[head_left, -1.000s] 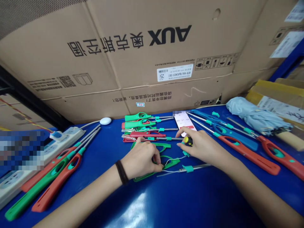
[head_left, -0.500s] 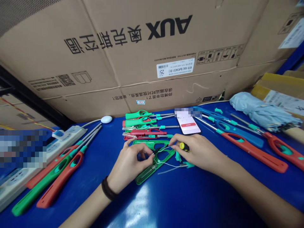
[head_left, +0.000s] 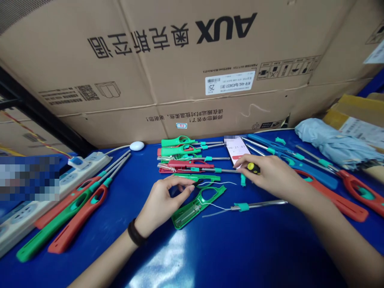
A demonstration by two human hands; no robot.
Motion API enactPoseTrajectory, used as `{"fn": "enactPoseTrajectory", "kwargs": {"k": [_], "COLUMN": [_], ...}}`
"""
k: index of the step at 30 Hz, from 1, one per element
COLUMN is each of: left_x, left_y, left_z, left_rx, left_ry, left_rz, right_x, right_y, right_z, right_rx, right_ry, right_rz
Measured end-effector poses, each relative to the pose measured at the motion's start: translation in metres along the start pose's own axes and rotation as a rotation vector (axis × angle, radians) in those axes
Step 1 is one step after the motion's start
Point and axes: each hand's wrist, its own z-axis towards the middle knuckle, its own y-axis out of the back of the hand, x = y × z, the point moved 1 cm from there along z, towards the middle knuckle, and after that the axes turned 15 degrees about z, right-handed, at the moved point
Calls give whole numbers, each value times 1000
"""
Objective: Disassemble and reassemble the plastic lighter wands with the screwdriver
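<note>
An opened green lighter shell (head_left: pixel 196 205) lies on the blue table (head_left: pixel 228 256) in front of me, its white wires trailing to a metal tube with a teal collar (head_left: pixel 258 205). A second green shell half (head_left: pixel 196 178) lies just behind it. My left hand (head_left: pixel 163 200) has its fingers pinched at the green halves, thumb and fingertips touching the plastic. My right hand (head_left: pixel 274 176) is closed around a small screwdriver with a yellow and black handle (head_left: pixel 253 168), its fingers pointing left toward the shell halves.
Stacked green and red lighters (head_left: pixel 183 154) and a phone (head_left: pixel 237 149) lie behind my hands. More long lighters lie at left (head_left: pixel 75 210) and right (head_left: pixel 327 188). A power strip (head_left: pixel 45 192), a folded blue umbrella (head_left: pixel 333 144) and a big cardboard box (head_left: pixel 186 68) ring the table.
The green shell now lies apart as two halves, the lower one shifted toward me. My right hand moved up and right with the screwdriver; the metal tube slid right.
</note>
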Motion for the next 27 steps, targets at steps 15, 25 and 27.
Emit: {"fn": "enactPoseTrajectory", "kwargs": {"k": [15, 25, 27], "left_x": [9, 13, 12], "left_y": [2, 18, 19], "left_z": [-9, -9, -9], "left_rx": [-31, -82, -79], "left_ry": [21, -29, -41], "left_rz": [-31, -11, -1], "right_x": [-1, -2, -2], "right_y": [-2, 4, 5], "right_z": [-15, -9, -10], "right_rx": [472, 536, 534], "right_ry": [-79, -117, -103], "right_rz": [193, 200, 205]}}
